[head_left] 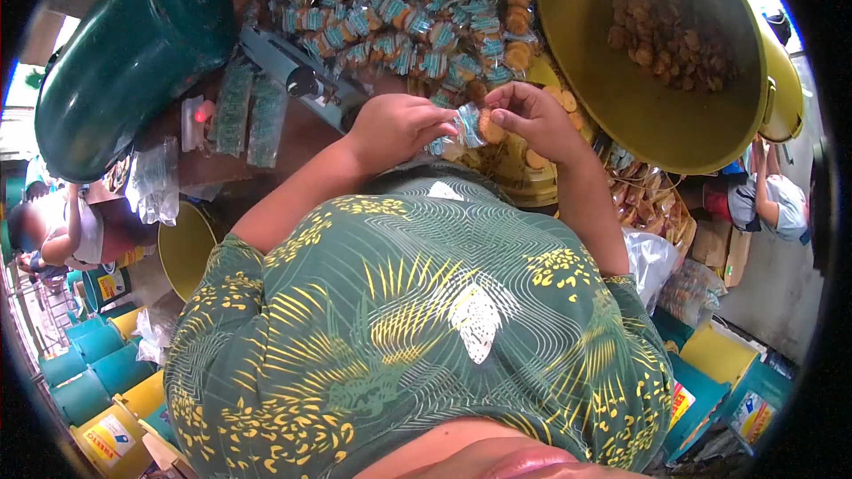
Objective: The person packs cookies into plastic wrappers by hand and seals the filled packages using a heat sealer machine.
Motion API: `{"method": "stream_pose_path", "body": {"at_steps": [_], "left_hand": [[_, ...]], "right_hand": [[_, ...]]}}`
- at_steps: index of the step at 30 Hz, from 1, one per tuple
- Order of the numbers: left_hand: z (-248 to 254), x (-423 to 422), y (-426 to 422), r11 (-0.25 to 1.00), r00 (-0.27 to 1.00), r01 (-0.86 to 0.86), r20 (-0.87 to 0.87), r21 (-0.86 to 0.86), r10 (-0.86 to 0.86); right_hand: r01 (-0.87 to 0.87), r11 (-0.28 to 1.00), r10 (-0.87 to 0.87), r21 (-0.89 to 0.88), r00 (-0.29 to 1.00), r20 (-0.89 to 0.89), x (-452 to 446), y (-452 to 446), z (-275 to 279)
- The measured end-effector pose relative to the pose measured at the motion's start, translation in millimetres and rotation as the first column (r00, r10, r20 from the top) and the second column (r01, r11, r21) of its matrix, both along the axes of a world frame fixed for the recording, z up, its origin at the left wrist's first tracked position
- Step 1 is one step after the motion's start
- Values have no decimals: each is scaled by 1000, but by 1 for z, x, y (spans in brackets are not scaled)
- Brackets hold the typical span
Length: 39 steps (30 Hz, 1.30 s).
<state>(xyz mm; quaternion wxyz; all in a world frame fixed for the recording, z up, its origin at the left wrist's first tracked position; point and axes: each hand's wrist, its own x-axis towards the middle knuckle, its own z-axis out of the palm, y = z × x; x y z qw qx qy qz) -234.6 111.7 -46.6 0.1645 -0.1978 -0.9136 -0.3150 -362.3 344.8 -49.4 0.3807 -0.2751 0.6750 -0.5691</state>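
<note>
My left hand [401, 130] pinches the edge of a small clear packet with teal print [467, 124], just above my chest. On the packet's other side, my right hand [534, 119] has its thumb and fingers closed on a round orange-brown cookie [490, 127] at the packet's mouth. Beneath my right hand is a yellow lid [524, 179] with loose cookies on it. A large heap of filled cookie packets [382, 18] lies beyond my hands. Stacks of flat printed bags [267, 121] lie to the left, beside a grey-blue sealing device [297, 78].
A big yellow tub [586, 80] holding cookies leans at the upper right. At the upper left stands a dark green bin [133, 62]. People [777, 204] are at both sides. Teal and yellow buckets [111, 372] stand behind, with plastic bags [650, 266] nearby.
</note>
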Motion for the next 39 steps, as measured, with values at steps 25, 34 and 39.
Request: {"method": "stream_pose_path", "body": {"at_steps": [25, 34, 39], "left_hand": [[-1, -17, 6, 755, 553, -207, 711, 622, -434], [-9, -21, 25, 693, 659, -122, 580, 710, -479], [-30, -14, 19, 759, 512, -153, 707, 633, -487]], "right_hand": [[123, 964, -161, -238, 976, -147, 11, -11, 1], [143, 980, -199, -141, 607, -770, 39, -21, 9], [206, 976, -210, -69, 820, -532, 38, -16, -2]]}}
